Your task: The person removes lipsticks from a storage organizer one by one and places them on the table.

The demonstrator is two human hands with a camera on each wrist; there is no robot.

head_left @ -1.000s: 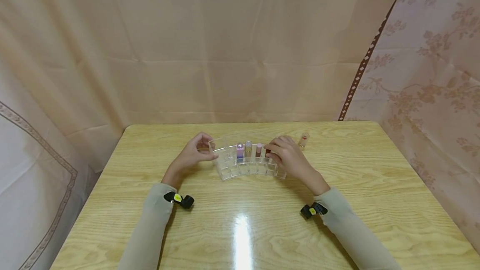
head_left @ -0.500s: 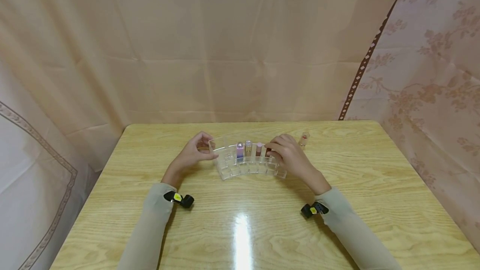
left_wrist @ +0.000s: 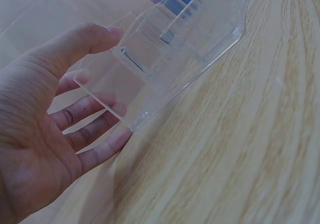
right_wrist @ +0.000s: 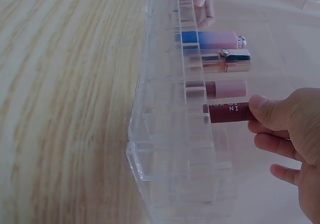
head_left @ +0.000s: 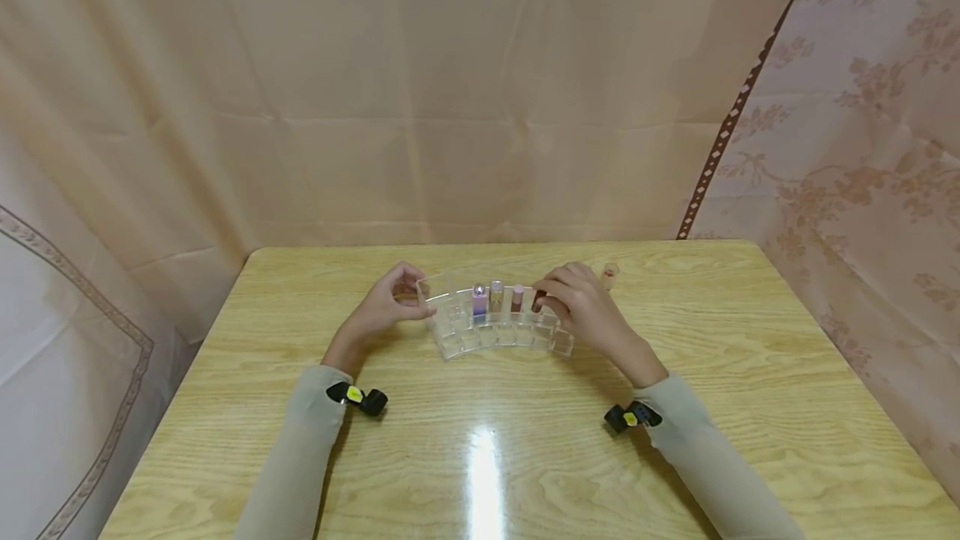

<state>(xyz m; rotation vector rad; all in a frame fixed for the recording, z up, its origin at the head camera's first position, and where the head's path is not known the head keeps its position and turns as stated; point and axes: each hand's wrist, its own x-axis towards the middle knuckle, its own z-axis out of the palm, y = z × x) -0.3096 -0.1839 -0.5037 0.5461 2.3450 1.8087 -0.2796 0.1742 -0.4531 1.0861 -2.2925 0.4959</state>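
Observation:
A clear stepped lipstick organizer [head_left: 498, 337] with a curved front stands on the table. My left hand [head_left: 386, 300] holds its left end, thumb on the near side and fingers behind the clear side panel [left_wrist: 107, 86]. My right hand [head_left: 585, 307] pinches the top end of a dark red lipstick [right_wrist: 227, 113] between thumb and fingers; its lower end is in a back-row slot. Beside it in that row stand a pink-capped lipstick [right_wrist: 230, 89], a gold lipstick [right_wrist: 235, 61] and a pink-to-blue lipstick [right_wrist: 215, 39].
Another lipstick [head_left: 611, 272], clear with a red part, is on the table behind my right hand, partly hidden by it. The wooden table [head_left: 480, 407] ends at a beige cloth backdrop [head_left: 480, 107]. A bright light reflection lies on the tabletop.
My right hand has shifted slightly to the right, and the dark red lipstick has moved a little with it. My left hand and the organizer look nearly unmoved.

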